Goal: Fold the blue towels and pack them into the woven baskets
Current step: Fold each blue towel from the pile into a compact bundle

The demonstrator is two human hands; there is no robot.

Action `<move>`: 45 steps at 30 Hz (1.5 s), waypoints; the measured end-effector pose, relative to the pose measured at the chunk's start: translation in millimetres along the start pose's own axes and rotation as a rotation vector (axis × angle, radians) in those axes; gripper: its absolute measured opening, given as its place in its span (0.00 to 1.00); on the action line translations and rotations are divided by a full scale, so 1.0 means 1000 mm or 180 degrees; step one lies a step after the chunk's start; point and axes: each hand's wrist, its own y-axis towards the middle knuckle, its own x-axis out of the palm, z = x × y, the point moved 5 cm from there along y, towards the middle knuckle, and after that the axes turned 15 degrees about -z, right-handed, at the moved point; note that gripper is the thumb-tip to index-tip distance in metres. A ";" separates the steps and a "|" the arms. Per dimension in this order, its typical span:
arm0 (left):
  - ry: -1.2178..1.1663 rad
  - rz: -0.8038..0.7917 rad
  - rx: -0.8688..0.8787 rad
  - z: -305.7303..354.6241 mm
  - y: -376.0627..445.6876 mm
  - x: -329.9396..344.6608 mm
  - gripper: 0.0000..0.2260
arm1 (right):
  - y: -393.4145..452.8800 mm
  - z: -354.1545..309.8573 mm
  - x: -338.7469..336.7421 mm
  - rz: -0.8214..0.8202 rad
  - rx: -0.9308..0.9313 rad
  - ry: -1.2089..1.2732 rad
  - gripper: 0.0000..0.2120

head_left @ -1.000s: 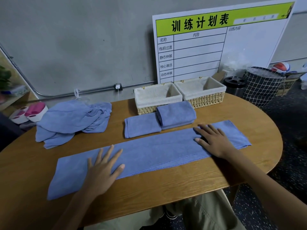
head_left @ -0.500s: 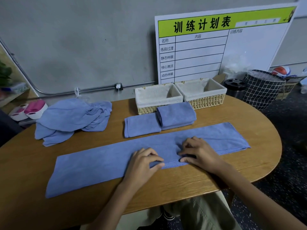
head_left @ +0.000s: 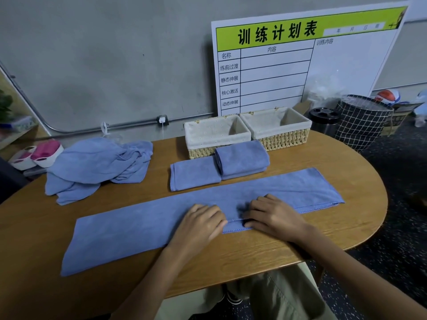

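A long blue towel (head_left: pixel 129 229), folded into a narrow strip, lies across the wooden table (head_left: pixel 265 252). My left hand (head_left: pixel 198 225) and my right hand (head_left: pixel 275 215) sit side by side at the strip's middle, fingers curled, pinching its near hem. Two folded blue towels (head_left: pixel 195 173) (head_left: pixel 242 158) lie just behind, in front of two lined woven baskets (head_left: pixel 216 135) (head_left: pixel 280 132), both holding nothing. A heap of unfolded blue towels (head_left: pixel 97 165) is at the back left.
A white planning board (head_left: pixel 300 65) leans on the wall behind the baskets. Right of the table stand a black bin (head_left: pixel 324 121) and a checked hamper (head_left: pixel 362 123). Pink and white items (head_left: pixel 39 153) sit at the far left.
Both hands came in from the strip's outer parts to its middle and curled onto the near hem. In the last half second they hardly moved.
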 end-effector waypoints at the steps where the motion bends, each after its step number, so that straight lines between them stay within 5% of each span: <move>1: -0.0055 0.0070 -0.0013 0.001 -0.001 -0.003 0.07 | 0.000 0.001 0.000 0.0005 0.0039 -0.0052 0.12; 7: -0.0099 -0.0116 0.0006 -0.001 -0.015 0.005 0.09 | -0.026 0.029 -0.011 0.0087 0.0322 -0.0357 0.09; 15: -0.0737 -0.0527 0.0030 -0.007 -0.018 0.011 0.10 | -0.085 0.064 -0.028 -0.0239 0.0917 0.0265 0.18; 19: -0.1171 -0.0563 -0.0254 0.001 -0.005 0.007 0.12 | -0.070 0.067 -0.037 0.0055 0.1301 0.0487 0.24; 23: -0.0817 -0.1534 -0.0714 0.017 0.014 0.026 0.24 | -0.027 0.053 -0.006 0.0031 0.1401 0.0930 0.16; 27: -0.0691 -0.1955 -0.0729 0.021 0.002 0.031 0.25 | -0.034 0.055 0.014 -0.0277 0.1810 0.0872 0.21; 31: -0.0690 -0.1951 -0.0773 0.022 -0.009 0.030 0.23 | -0.052 0.067 -0.003 -0.0252 0.2253 0.0318 0.19; 36: -0.0685 -0.1801 -0.0768 0.023 -0.010 0.027 0.22 | -0.032 0.090 -0.015 0.0164 0.2451 0.0430 0.03; 45: -0.0778 -0.1834 -0.0843 0.025 -0.011 0.025 0.22 | -0.011 0.145 0.000 -0.0698 0.2360 0.0665 0.04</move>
